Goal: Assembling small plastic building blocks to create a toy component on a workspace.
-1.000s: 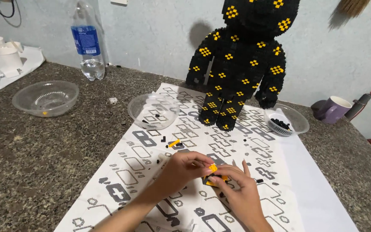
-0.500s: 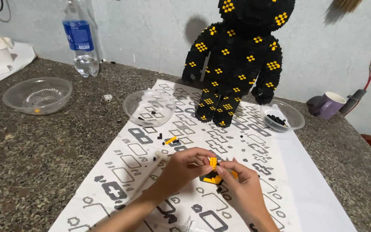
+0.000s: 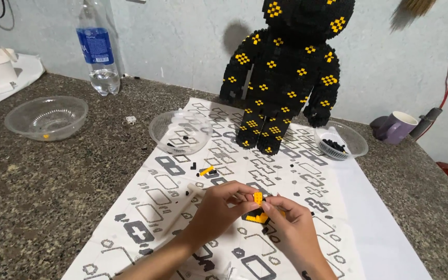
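Observation:
Over a white instruction sheet (image 3: pixel 182 207) printed with grey and black block shapes, both hands meet. My left hand (image 3: pixel 219 210) and my right hand (image 3: pixel 291 228) pinch a small orange brick piece (image 3: pixel 257 197) between their fingertips. Just under it lies a small black-and-orange brick assembly (image 3: pixel 255 217), partly covered by my fingers. Behind the sheet stands a tall black brick figure (image 3: pixel 286 78) dotted with yellow diamond patterns. Loose black pieces and one orange piece (image 3: pixel 206 170) lie scattered on the sheet.
A clear bowl (image 3: pixel 181 131) with a few pieces sits on the sheet's far left; another clear bowl (image 3: pixel 46 117) stands on the speckled counter (image 3: pixel 37 192). A bowl of black pieces (image 3: pixel 340 141), a purple mug (image 3: pixel 396 127) and a water bottle (image 3: pixel 97 49) stand further back.
The view has shifted a little. My hands stay together over the sheet, turning the small orange piece at their fingertips; the piece now sits upright between them.

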